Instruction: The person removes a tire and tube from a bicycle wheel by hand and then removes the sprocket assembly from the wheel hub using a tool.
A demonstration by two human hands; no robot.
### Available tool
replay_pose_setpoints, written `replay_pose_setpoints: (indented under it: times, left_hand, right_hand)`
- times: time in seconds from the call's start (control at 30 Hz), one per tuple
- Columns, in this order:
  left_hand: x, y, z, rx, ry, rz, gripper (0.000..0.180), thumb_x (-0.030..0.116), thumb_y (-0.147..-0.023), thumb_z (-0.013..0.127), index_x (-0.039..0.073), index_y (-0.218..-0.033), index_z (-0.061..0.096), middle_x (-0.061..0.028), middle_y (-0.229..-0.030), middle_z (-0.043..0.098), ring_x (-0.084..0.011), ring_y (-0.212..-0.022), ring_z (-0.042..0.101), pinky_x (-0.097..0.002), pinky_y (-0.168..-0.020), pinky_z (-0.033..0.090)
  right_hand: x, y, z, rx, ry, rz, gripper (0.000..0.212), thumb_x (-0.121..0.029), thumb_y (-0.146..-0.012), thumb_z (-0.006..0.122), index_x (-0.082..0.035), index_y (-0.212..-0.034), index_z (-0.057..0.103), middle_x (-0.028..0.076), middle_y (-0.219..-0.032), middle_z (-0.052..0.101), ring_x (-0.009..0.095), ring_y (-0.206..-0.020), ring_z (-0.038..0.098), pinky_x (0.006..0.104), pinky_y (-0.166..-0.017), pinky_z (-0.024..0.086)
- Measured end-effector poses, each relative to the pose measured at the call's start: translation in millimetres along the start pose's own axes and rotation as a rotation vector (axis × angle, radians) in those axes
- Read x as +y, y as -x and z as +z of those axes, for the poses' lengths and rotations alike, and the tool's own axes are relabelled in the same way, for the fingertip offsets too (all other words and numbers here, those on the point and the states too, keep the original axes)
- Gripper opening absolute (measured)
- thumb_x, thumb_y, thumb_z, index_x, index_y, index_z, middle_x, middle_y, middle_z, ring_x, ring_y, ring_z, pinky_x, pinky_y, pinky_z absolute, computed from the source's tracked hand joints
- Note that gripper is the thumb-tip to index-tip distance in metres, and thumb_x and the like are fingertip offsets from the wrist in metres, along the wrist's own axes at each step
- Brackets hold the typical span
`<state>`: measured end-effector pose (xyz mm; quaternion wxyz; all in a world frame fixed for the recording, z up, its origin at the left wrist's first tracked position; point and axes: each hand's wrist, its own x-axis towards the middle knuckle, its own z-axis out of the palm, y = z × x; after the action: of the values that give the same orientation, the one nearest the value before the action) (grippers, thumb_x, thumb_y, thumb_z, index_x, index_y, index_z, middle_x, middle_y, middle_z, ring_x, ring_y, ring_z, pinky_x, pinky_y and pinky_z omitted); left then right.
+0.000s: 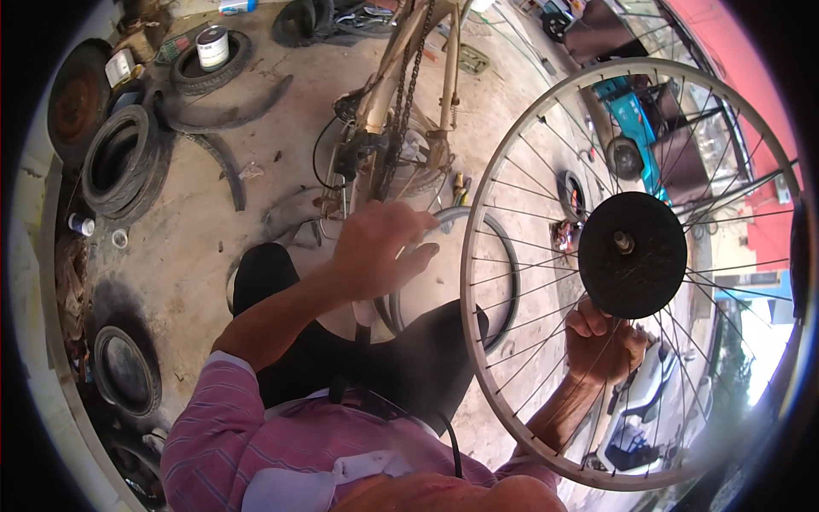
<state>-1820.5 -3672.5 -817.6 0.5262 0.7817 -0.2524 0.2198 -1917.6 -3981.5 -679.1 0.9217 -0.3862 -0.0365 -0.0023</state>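
My right hand (597, 346) grips a bicycle wheel (468, 282) near its hub, behind the spokes, and holds it up on the right. The wheel has a pale rim, thin dark spokes, no tyre, and a round black disc (631, 264) at the hub with a short axle end (624, 243) sticking out. My left hand (380, 247) is empty, thumb and fingers apart, over my lap between the wheel and a bicycle frame. This worn, tan frame (384, 111) stands ahead of me with a dark, greasy chain (409, 77). Which part of the hub my right fingers touch is hidden.
Loose black tyres (119, 162) lie along the left, one bearing a white can (212, 49). Another tyre (128, 369) lies lower left. A ring-shaped tyre or rim (514, 273) rests on the concrete floor by my knees. A turquoise machine (636, 136) stands beyond the wheel.
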Motion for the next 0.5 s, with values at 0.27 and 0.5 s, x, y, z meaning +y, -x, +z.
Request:
replay_pose_setpoints:
  times: [0.27, 0.5]
  left_hand:
    - [-22.8, 12.3, 44.1, -0.442, 0.249, 0.378, 0.032, 0.011, -0.072, 0.083, 0.007, -0.098, 0.065, -0.0057, -0.081, 0.063, -0.0246, -0.074, 0.063, -0.0380, -0.066, 0.048]
    - [-69.1, 47.9, 62.7, -0.797, 0.222, 0.385, 0.032, 0.015, -0.072, 0.081, 0.008, -0.098, 0.065, -0.0051, -0.076, 0.059, -0.0278, -0.072, 0.062, -0.0401, -0.066, 0.047]
  right_hand:
    - [-6.5, 9.3, -52.9, 0.205, 0.236, -0.093, 0.046, -0.012, -0.087, 0.054, 0.000, -0.131, 0.052, 0.011, -0.103, 0.060, 0.019, -0.082, 0.049, 0.0330, -0.070, 0.039]
    - [26.8, 39.4, -187.2, 0.886, 0.869, -0.138, 0.020, -0.007, -0.088, 0.058, -0.004, -0.108, 0.063, 0.000, -0.075, 0.057, 0.010, -0.058, 0.050, 0.0237, -0.052, 0.041]
